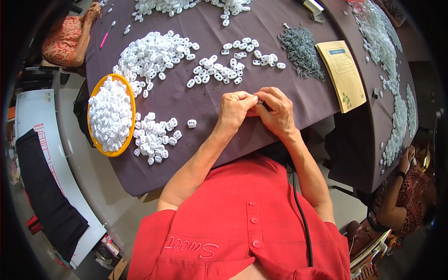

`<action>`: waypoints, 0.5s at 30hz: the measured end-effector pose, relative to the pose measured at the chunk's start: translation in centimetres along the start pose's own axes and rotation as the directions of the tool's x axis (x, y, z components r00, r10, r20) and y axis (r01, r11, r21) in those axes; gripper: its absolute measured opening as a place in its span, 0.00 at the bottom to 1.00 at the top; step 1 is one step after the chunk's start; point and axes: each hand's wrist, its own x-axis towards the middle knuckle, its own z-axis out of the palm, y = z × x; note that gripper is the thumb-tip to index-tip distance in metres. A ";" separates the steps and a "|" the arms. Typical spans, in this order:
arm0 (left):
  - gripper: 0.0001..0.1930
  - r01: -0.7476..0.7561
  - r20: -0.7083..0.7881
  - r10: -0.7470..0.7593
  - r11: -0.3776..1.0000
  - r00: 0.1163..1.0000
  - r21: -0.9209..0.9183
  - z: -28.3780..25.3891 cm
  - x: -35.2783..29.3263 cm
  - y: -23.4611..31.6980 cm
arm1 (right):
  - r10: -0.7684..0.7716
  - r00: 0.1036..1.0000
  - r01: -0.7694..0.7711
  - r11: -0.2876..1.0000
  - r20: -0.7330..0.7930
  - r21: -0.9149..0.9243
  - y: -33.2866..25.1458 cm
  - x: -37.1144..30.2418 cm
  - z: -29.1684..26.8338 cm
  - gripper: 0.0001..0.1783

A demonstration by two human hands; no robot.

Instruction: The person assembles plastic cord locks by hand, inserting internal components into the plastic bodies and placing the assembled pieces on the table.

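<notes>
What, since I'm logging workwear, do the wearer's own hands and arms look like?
The left hand and right hand wear no gloves, and no ring or watch shows. Short red sleeves leave both forearms bare. A black cable runs down the red shirt.

Head L fisheye cam, wide FOV, looks dn fr. close above table [186, 105] & wearer's shirt [224, 205].

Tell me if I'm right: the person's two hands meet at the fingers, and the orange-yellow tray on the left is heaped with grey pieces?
Nearly! The head view shows the orange-yellow tray heaped with small white plastic pieces, not grey ones. The tray is on the left, and the left hand and right hand do meet at the fingers.
</notes>
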 end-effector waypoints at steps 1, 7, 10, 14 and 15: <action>0.06 0.010 -0.009 -0.010 1.000 1.000 -0.008 0.1 -0.1 0.2 | -0.004 1.000 0.004 1.000 -0.004 -0.004 -0.2 0.0 0.0 0.12; 0.07 -0.009 0.005 0.009 1.000 1.000 0.028 -0.1 -0.2 0.1 | 0.048 0.999 -0.048 0.999 -0.014 0.010 -0.4 -0.1 0.1 0.11; 0.06 0.030 0.004 -0.030 0.999 1.000 0.025 -0.1 0.0 0.3 | 0.030 0.999 -0.030 0.999 -0.038 -0.009 0.0 -0.2 0.4 0.10; 0.07 0.006 0.000 -0.006 1.000 1.000 0.026 0.4 -0.4 0.5 | 0.052 0.998 -0.052 0.999 -0.045 0.003 -0.2 -0.2 0.3 0.09; 0.07 -0.006 0.001 0.006 1.000 1.000 -0.024 0.4 -0.4 0.4 | 0.070 0.997 -0.069 0.997 -0.042 0.020 -0.2 -0.2 0.2 0.09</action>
